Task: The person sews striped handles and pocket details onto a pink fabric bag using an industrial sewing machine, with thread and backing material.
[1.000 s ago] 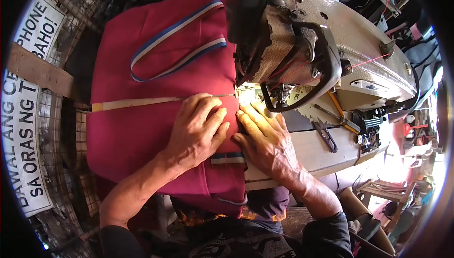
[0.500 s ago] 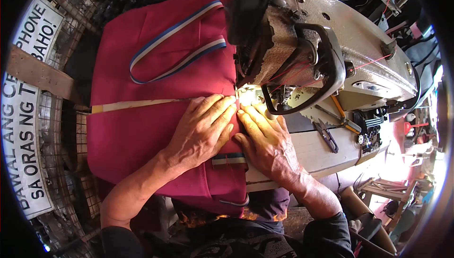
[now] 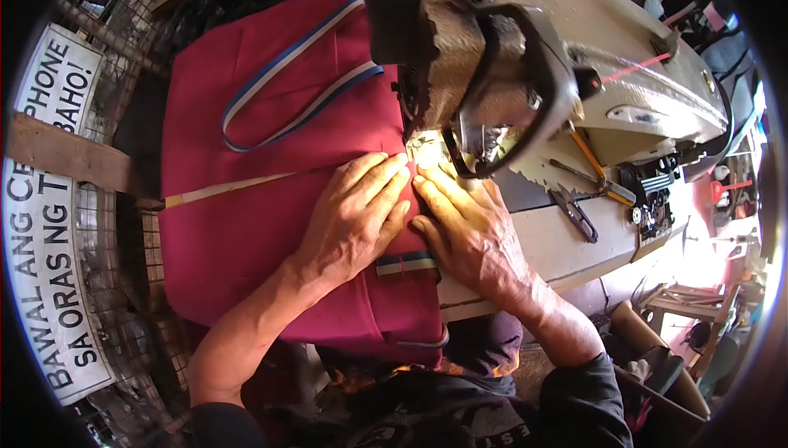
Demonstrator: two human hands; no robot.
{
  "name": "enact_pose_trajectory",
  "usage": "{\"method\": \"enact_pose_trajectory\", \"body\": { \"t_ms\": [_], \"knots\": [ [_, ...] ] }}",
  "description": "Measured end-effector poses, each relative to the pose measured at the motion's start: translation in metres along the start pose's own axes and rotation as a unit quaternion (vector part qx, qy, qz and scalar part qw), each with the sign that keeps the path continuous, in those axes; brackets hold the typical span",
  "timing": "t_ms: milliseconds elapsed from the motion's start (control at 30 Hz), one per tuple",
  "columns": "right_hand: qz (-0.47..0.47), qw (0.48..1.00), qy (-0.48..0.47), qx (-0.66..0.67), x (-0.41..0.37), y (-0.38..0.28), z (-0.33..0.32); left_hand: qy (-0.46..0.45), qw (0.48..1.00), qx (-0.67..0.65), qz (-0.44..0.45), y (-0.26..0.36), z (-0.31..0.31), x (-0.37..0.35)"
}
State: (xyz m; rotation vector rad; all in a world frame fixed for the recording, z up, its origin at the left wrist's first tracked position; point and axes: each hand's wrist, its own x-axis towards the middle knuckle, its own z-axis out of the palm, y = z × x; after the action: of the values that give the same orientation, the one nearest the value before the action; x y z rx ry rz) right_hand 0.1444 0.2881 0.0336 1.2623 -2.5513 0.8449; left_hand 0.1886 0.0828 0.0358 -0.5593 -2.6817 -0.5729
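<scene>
Maroon cloth spreads across the sewing table beside a sewing machine. My left hand lies flat on it, fingers stretched toward the lit needle area. Close to its right, my right hand rests with extended fingers along the cloth's right edge, just below the machine head. A blue, white and dark striped strap loops over the upper part of the cloth. Another striped band crosses it near my left wrist. The needle tip is hidden behind the machine's black curved guard.
Thread snips and a yellow-handled screwdriver lie on the table right of my hand. A wire mesh with lettered signs stands at the left. A narrow pale gap shows between two cloth panels.
The pale gap between the cloth panels has narrowed as the lower panel shifted up against the upper one. The camera view has tilted slightly. Both hands keep nearly the same pose.
</scene>
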Motion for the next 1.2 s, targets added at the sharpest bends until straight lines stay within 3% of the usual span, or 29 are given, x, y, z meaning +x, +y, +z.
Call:
{"method": "enact_pose_trajectory", "body": {
  "t_ms": [133, 233, 267, 300, 333, 400, 500, 700, 1100, 1200],
  "knots": [
    [0.026, 0.998, 0.065, 0.004, -0.012, 0.003, -0.015, 0.01, 1.0, 0.022, 0.013, -0.008, 0.003, 0.007],
    [0.123, 0.968, 0.192, -0.108, -0.061, 0.028, -0.059, 0.057, 0.998, 0.007, 0.021, -0.01, 0.005, 0.009],
    [0.135, 0.939, 0.29, -0.122, -0.076, 0.047, -0.068, 0.059, 0.998, 0.005, 0.022, -0.01, 0.005, 0.01],
    [0.153, 0.91, 0.282, -0.263, -0.096, 0.071, -0.085, 0.061, 0.998, 0.002, 0.021, -0.011, 0.005, 0.01],
    [0.241, 0.884, 0.281, -0.286, -0.112, 0.089, -0.09, 0.062, 0.998, -0.001, 0.021, -0.011, 0.005, 0.01],
    [0.258, 0.883, 0.258, -0.294, -0.129, 0.114, -0.089, 0.063, 0.998, 0.001, 0.013, -0.011, 0.007, 0.009],
    [0.281, 0.892, 0.304, -0.183, -0.132, 0.115, -0.083, 0.064, 0.998, 0.001, 0.011, -0.01, 0.007, 0.007],
    [0.282, 0.867, 0.25, -0.325, -0.135, 0.118, -0.088, 0.053, 0.999, 0.0, 0.011, -0.008, 0.002, 0.006],
    [0.3, 0.874, 0.259, -0.283, -0.134, 0.115, -0.088, 0.048, 0.998, 0.016, 0.022, -0.005, 0.003, -0.001],
    [0.262, 0.876, 0.32, -0.247, -0.125, 0.109, -0.086, 0.058, 0.998, 0.002, 0.023, -0.005, 0.004, 0.0]
  ]
}}
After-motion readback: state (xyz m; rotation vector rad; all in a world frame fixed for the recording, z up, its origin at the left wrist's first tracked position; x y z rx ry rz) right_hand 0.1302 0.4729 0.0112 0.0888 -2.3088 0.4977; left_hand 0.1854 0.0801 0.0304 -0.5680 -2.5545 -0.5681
